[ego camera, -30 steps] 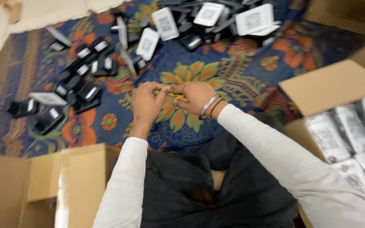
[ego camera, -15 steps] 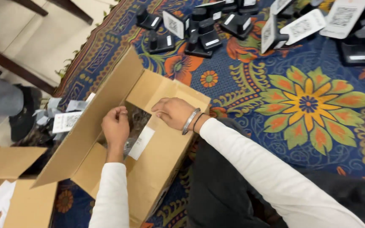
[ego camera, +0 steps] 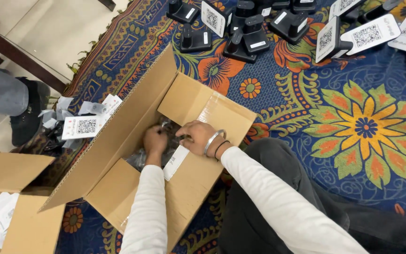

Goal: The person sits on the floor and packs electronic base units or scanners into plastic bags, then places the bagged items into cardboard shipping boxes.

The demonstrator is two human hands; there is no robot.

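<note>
Hands first: our left hand (ego camera: 155, 140) is sunk into the open cardboard box (ego camera: 118, 141), fingers curled down among clear-wrapped dark items (ego camera: 165, 129); whether it grips one we cannot tell. Our right hand (ego camera: 197, 136), a metal bangle (ego camera: 213, 141) at the wrist, rests over the box's edge with fingers bent inward, touching the same wrapped pile; its hold is equally unclear. A white label strip (ego camera: 175, 162) lies on the near flap.

Judging by the layout, many black stands (ego camera: 240, 40) with white code cards (ego camera: 370, 34) sit out on the patterned rug (ego camera: 367, 127), while the box holds more wrapped pieces, so the work looks partway through.

Compared with half a second ago, both hands have gone deeper into the box. Loose paper slips (ego camera: 83, 120) lie left of it, near another person's shoe (ego camera: 27, 115).
</note>
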